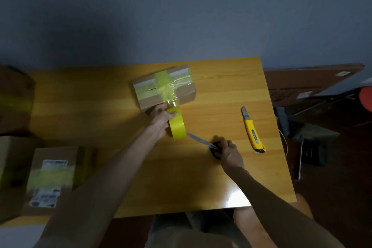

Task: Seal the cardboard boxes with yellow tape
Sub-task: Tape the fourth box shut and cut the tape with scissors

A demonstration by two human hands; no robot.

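Brown cardboard boxes with yellow tape across them: 3. These are the box on the counter [181, 94], the labelled box [54, 175] at lower left, and the blurred box [14, 94] at far left. Plain brown box [8, 153] beside the labelled one: 1, too blurry to be sure. Yellow tape roll [177, 125]: 1. Black-handled steel scissors [201, 140]: 1. Yellow utility knife [253, 131]: 1. Flat brown cardboard sheet [302, 82] at right: 1. Yellow wooden counter [231, 167]: 1. Hands: 2, left hand [161, 119] and right hand [231, 152].

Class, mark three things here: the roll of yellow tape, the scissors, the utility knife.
roll of yellow tape [177, 127]: head view, outer yellow band.
scissors [198, 139]: head view, metal blades.
utility knife [254, 136]: head view, yellow handle.
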